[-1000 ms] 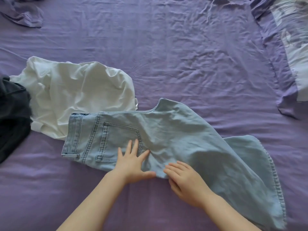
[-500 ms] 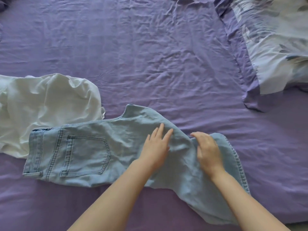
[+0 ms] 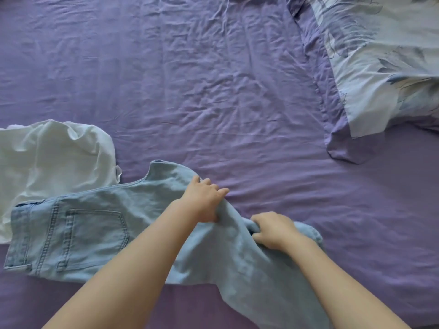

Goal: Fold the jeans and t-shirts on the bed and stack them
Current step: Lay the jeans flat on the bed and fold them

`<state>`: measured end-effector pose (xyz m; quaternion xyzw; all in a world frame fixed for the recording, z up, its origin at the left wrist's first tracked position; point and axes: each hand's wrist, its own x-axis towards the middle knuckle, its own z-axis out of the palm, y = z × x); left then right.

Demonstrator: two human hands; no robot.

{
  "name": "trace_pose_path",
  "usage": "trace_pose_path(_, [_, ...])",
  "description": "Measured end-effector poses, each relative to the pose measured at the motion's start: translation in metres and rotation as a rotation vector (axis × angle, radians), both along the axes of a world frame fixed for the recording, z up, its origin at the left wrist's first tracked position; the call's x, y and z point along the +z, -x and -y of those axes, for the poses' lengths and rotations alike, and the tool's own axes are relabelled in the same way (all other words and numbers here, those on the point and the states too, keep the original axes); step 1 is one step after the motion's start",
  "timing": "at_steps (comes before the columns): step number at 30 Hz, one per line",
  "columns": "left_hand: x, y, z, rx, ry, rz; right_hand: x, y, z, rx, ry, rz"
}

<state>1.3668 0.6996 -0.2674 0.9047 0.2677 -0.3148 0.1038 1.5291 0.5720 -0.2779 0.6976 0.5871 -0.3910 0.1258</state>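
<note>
A purple bed (image 3: pixel 213 91) is carrying unfolded jeans (image 3: pixel 95 233) overlapping a crumpled white t-shirt (image 3: pixel 54 157). The left hand (image 3: pixel 204 200) is pressing the denim, the right hand (image 3: pixel 273 231) is pinching a leg; folding is barely starting, nothing stacked.

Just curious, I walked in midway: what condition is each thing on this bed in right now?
jeans: partly spread, not yet folded, waistband on the white t-shirt
white t-shirt: crumpled, unfolded
left hand: resting on the jeans' leg
right hand: gripping bunched denim
pillow: lying at the bed's corner
</note>
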Motion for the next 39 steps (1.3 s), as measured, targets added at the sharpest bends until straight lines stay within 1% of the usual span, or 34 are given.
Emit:
trace_pose_path(5, [0.008, -0.005, -0.011, 0.118, 0.051, 0.06, 0.045, -0.067, -0.016, -0.152, -0.262, 0.274])
trace_pose_path(9, [0.006, -0.025, -0.016, 0.267, 0.035, 0.137, 0.048, -0.083, -0.038, -0.09, -0.451, 0.486])
trace_pose_path(11, [0.002, -0.032, -0.016, 0.358, 0.042, 0.157, 0.038, -0.08, -0.043, -0.064, -0.482, 0.533])
trace_pose_path(14, [-0.01, -0.037, -0.019, 0.421, 0.039, 0.15, 0.015, -0.082, -0.042, -0.037, -0.428, 0.486])
trace_pose_path(16, [-0.017, -0.041, -0.02, 0.431, 0.058, 0.157, 0.007, -0.083, -0.043, -0.016, -0.458, 0.417])
trace_pose_path(18, [-0.021, -0.05, -0.02, 0.418, 0.097, 0.194, 0.01, -0.083, -0.044, 0.034, -0.592, 0.342])
trace_pose_path(20, [-0.02, -0.061, -0.019, 0.371, 0.118, 0.269, 0.019, -0.082, -0.041, 0.127, -0.767, 0.302])
trace_pose_path(22, [-0.014, -0.07, -0.014, 0.283, 0.071, 0.381, 0.028, -0.075, -0.034, 0.271, -0.867, 0.252])
trace_pose_path(23, [-0.011, -0.072, -0.011, 0.239, 0.038, 0.429, 0.031, -0.07, -0.028, 0.327, -0.884, 0.213])
trace_pose_path(24, [-0.008, -0.072, -0.008, 0.216, 0.035, 0.461, 0.033, -0.064, -0.021, 0.358, -0.876, 0.165])
trace_pose_path(25, [-0.004, -0.069, -0.005, 0.212, 0.072, 0.465, 0.036, -0.058, -0.012, 0.364, -0.846, 0.119])
trace_pose_path(28, [-0.001, -0.054, 0.005, 0.211, 0.262, 0.374, 0.034, -0.042, 0.016, 0.299, -0.697, 0.035])
trace_pose_path(30, [0.001, -0.046, 0.01, 0.203, 0.328, 0.324, 0.027, -0.034, 0.031, 0.203, -0.594, -0.002])
trace_pose_path(32, [0.003, -0.044, 0.012, 0.181, 0.362, 0.288, 0.023, -0.031, 0.035, 0.057, -0.469, -0.035])
trace_pose_path(34, [0.004, -0.045, 0.012, 0.228, 0.406, 0.283, 0.02, -0.034, 0.033, -0.018, -0.426, -0.018])
trace_pose_path(36, [0.006, -0.048, 0.011, 0.387, 0.486, 0.315, 0.016, -0.043, 0.03, 0.016, -0.39, 0.04])
trace_pose_path(37, [0.005, -0.049, 0.011, 0.454, 0.502, 0.338, 0.015, -0.049, 0.029, 0.056, -0.335, 0.076])
trace_pose_path(39, [0.0, -0.052, 0.008, 0.474, 0.41, 0.337, 0.015, -0.059, 0.026, 0.078, -0.226, 0.128])
